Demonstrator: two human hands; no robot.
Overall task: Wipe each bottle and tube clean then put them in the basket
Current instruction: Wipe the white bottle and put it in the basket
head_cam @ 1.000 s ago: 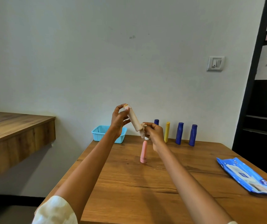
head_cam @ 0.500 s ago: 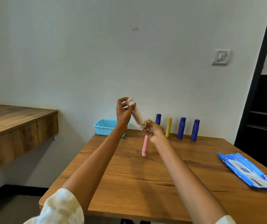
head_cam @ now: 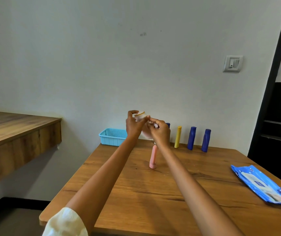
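My left hand [head_cam: 133, 124] grips a pale tube [head_cam: 140, 116] by its upper end, held up above the far side of the table. My right hand [head_cam: 159, 132] pinches something white, a wipe as far as I can tell, against the tube's lower part. A pink tube [head_cam: 153, 159] stands upright on the table below my hands. Against the wall stand a yellow tube [head_cam: 177, 136] and two dark blue bottles [head_cam: 191, 138] [head_cam: 206, 140]; a third blue one [head_cam: 168, 125] peeks from behind my right hand. The light blue basket [head_cam: 113, 137] sits at the table's far left corner.
A blue pack of wet wipes [head_cam: 262, 185] lies near the right edge of the wooden table [head_cam: 153, 193]. A wooden counter [head_cam: 17, 133] juts out at the left, a dark shelf unit [head_cam: 279, 116] stands at the right.
The tube has tipped so its capped end faces me more, and my right hand has slid up along it toward my left hand. The camera has shifted slightly.
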